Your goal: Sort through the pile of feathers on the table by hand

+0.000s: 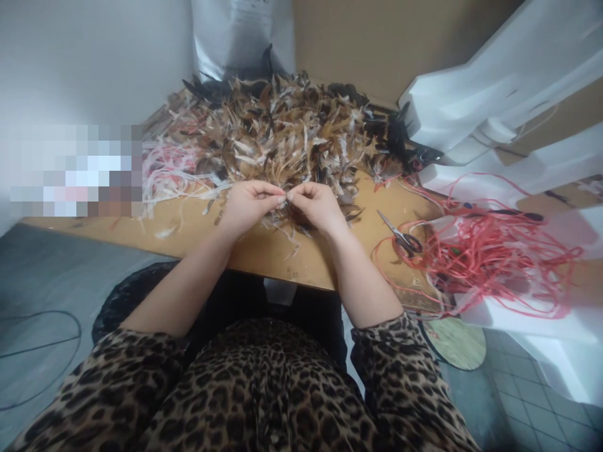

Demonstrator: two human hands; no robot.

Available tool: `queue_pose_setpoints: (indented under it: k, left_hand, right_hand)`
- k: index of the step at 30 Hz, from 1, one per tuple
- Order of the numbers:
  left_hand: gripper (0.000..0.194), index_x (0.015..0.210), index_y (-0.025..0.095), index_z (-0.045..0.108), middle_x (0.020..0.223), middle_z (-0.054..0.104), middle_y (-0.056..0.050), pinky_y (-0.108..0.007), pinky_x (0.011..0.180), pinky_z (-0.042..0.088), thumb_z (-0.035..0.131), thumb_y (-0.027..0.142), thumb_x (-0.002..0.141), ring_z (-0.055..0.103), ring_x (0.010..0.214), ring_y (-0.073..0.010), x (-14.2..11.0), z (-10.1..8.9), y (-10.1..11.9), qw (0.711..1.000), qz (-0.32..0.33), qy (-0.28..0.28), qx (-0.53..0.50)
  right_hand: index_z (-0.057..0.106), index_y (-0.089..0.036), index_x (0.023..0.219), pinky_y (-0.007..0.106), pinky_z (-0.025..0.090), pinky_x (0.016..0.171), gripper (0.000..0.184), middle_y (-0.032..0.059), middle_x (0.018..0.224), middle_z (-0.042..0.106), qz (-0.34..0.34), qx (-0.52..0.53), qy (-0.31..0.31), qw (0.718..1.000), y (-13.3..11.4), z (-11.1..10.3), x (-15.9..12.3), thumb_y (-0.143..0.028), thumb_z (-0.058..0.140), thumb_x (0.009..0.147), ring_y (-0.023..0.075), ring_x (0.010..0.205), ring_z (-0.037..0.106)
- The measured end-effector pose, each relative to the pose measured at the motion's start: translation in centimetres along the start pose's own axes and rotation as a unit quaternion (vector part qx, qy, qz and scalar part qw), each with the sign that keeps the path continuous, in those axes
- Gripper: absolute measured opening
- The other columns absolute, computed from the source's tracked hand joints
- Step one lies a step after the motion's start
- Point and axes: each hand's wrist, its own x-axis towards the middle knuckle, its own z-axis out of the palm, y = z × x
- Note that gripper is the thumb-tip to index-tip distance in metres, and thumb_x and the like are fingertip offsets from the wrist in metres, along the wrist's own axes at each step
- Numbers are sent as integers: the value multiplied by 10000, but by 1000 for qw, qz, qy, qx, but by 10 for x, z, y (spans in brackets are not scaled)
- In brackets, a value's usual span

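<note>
Both hands meet fingertip to fingertip at the front of a large pile of brown, white and black feathers (282,125) on the wooden table. My left hand (249,204) is closed in a pinch, thumb against forefinger. Facing it from the other side, my right hand (315,202) pinches in the same way. Something small and pale shows between the fingertips, too small to make out. Brown feathers hang or lie just below the fingers; whether they are held I cannot tell.
Black-handled scissors (400,235) lie open right of my hands. Beyond them is a tangle of red plastic string (499,257). White and pink strands (172,166) lie at left. A white sack (242,37) stands behind the feathers; white foam-like pieces (466,107) are at right.
</note>
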Motion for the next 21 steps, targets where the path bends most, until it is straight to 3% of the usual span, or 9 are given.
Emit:
queue_pose_setpoints:
  k: [5,11,15,18,21]
  left_hand:
    - [241,767,120,752,667,711,-38,-230,613,513,840,256,588,602,566,-92,2,1,-5,1000,11,10,9]
    - [237,820,128,770,710,726,-41,-237,623,508,798,243,614,610,600,-104,2,0,-11,999,11,2,34]
    - [163,765,140,772,749,733,-44,-244,639,492,768,236,632,623,655,-123,4,-3,-15,992,73,-5,105]
    - [141,752,149,770,730,723,-39,-247,639,473,752,264,674,611,653,-123,4,-5,-18,983,120,-18,139]
    - [209,784,143,769,682,708,-42,-241,578,447,755,334,702,581,584,-114,4,-5,-19,986,97,-14,132]
  right_hand:
    - [634,-157,680,246,363,567,161,-29,578,566,-32,-54,8,998,1,1,1,-307,653,737,88,550,450]
    - [622,-162,659,282,434,680,157,16,741,611,-116,-113,32,986,2,4,-1,-273,651,766,120,671,532]
    - [626,-167,639,278,437,670,150,2,722,565,-162,-161,55,972,0,6,-5,-242,698,747,116,666,507]
    - [632,-172,645,288,466,717,155,4,736,579,-180,-148,48,971,-1,4,-4,-246,712,757,123,706,536]
    - [657,-175,701,322,492,838,134,30,815,639,-207,-117,38,971,-2,-1,-2,-254,671,809,149,830,603]
